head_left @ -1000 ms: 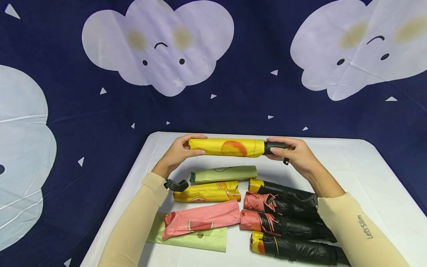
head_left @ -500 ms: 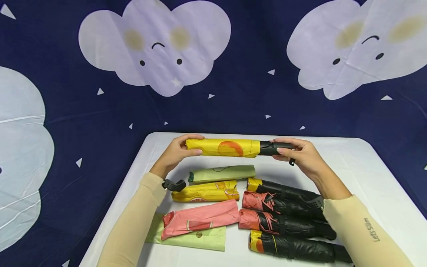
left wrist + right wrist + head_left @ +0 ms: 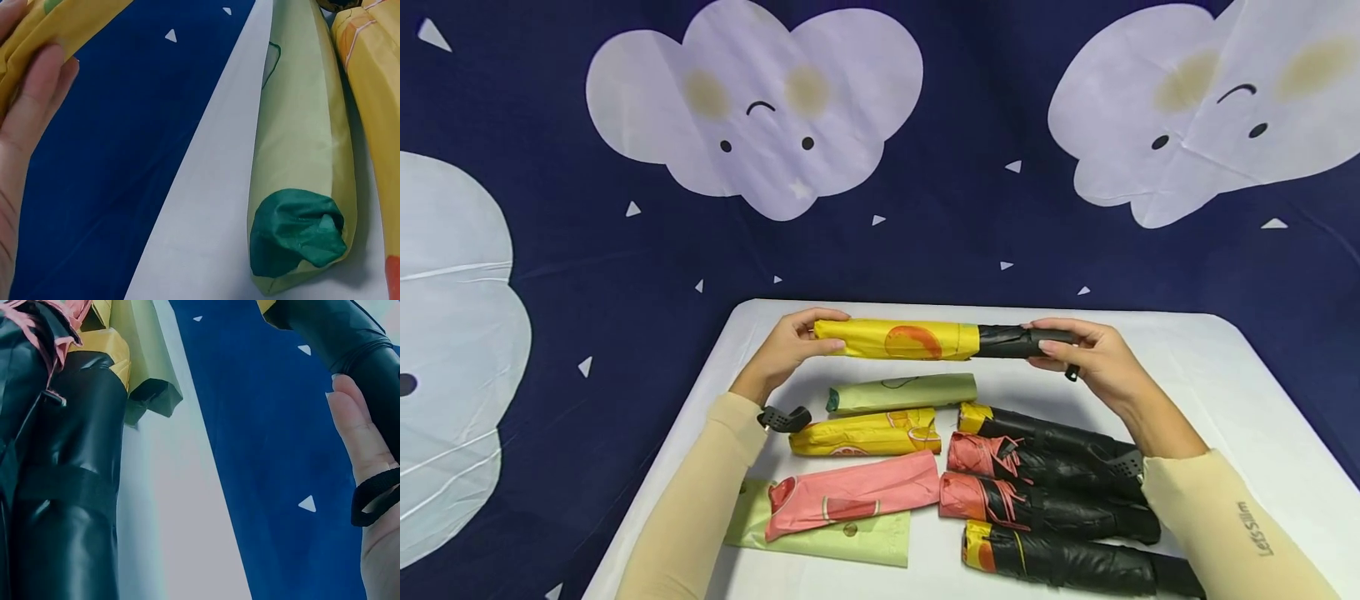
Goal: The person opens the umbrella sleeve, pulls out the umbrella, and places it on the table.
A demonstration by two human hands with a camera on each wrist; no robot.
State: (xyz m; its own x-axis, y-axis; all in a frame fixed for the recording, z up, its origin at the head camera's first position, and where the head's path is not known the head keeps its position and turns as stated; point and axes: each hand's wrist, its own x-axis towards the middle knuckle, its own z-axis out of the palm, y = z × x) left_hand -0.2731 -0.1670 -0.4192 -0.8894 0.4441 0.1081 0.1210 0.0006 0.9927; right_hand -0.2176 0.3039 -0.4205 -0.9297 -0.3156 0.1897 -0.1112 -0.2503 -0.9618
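Above the far part of the table, both hands hold a folded black umbrella (image 3: 1006, 342) level, its left part inside a yellow sleeve (image 3: 895, 340) with an orange fruit print. My left hand (image 3: 786, 346) grips the sleeve's left end, thumb in front and fingers behind. At the other end my right hand (image 3: 1093, 358) grips the umbrella's black handle, where a small wrist strap (image 3: 1072, 373) hangs down. In the right wrist view the strap (image 3: 375, 499) loops over the hand. A stretch of black canopy shows between the sleeve's mouth and the right fingers.
On the white table (image 3: 1240, 400) below lie a pale green sleeve (image 3: 906, 392), a yellow citrus sleeve (image 3: 865, 432) and a pink watermelon sleeve (image 3: 857, 496) over another green one (image 3: 820, 542). Several folded black umbrellas (image 3: 1060, 508) lie at the right. A dark blue cloud-print cloth (image 3: 970, 233) hangs behind.
My right hand has moved to the right with the handle, and more of the black umbrella shows outside the yellow sleeve. My left hand has shifted slightly left, still gripping the sleeve.
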